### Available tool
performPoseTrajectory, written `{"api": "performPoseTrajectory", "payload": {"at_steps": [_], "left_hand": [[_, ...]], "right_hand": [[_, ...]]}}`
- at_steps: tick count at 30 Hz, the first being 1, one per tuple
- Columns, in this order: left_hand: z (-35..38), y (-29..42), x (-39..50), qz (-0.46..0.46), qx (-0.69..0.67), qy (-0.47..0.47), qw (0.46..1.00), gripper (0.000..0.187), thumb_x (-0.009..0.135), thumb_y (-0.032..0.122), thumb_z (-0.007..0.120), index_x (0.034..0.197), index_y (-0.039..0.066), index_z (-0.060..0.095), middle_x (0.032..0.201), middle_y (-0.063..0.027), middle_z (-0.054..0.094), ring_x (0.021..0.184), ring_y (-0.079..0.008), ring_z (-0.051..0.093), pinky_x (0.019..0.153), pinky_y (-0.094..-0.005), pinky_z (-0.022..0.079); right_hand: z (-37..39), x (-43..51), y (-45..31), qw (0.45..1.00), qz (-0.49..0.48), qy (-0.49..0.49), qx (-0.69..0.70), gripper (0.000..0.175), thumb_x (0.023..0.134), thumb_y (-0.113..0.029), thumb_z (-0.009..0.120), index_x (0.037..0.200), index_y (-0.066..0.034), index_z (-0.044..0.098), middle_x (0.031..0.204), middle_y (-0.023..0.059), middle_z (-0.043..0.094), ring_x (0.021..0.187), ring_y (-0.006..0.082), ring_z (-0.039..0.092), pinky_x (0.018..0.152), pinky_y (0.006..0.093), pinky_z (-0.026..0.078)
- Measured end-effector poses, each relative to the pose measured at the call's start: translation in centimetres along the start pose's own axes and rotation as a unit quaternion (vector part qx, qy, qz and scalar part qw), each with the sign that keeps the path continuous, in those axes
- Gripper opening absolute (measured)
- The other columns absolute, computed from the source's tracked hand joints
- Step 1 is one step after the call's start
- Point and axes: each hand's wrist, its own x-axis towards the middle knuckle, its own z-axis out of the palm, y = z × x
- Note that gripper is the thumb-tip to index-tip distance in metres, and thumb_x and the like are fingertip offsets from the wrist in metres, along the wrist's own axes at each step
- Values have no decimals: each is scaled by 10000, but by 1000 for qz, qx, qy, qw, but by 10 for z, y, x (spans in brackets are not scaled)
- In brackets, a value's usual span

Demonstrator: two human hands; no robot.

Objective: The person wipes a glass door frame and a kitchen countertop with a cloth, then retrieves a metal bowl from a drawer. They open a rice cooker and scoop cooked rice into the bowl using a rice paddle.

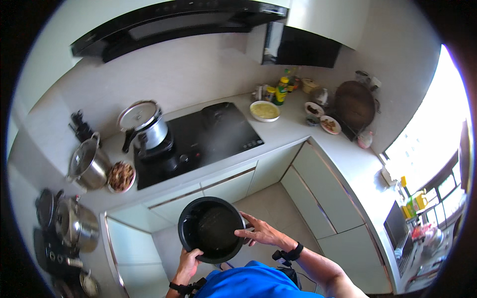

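Note:
A round dark inner pot (212, 228), like that of a rice cooker, is held in front of my body, above the floor, with its opening facing up. My left hand (189, 263) grips the near left rim, thumb over the edge. My right hand (262, 234) is against the right side, with the thumb near the rim and the fingers partly hidden by the wall. The inside looks dark, with a few small pale specks; whether it holds liquid I cannot tell. Beyond it, a pressure cooker (151, 130) stands on the black glass cooktop (208, 138).
A bowl of brown food pieces (121, 176) and steel stockpots (89, 162) stand left. Right of the cooktop are a bowl of pale yellow food (265, 111), bottles (282, 90), small dishes (330, 124) and a wok (355, 104). Counter edges (337, 178) surround me.

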Motion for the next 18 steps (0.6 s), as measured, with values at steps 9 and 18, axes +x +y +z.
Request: {"api": "performPoseTrajectory", "payload": {"at_steps": [9, 18], "left_hand": [[-33, 35, 71, 1, 5, 56, 998, 382, 754, 46, 645, 1135, 48, 609, 826, -61, 618, 571, -187, 547, 453, -296, 396], [-31, 24, 77, 43, -62, 122, 990, 610, 750, 140, 593, 1341, -6, 545, 1190, -160, 655, 968, -331, 703, 754, -448, 618]], "right_hand": [[-97, 65, 27, 992, 43, 30, 115, 690, 1007, -386, 657, 1532, -13, 409, 1238, 182, 668, 939, 254, 745, 779, 335, 616], [-263, 191, 126, 853, 122, 166, 480, 291, 1042, -198, 575, 1265, -11, 582, 1152, 226, 687, 1047, 315, 686, 902, 424, 569]]}}
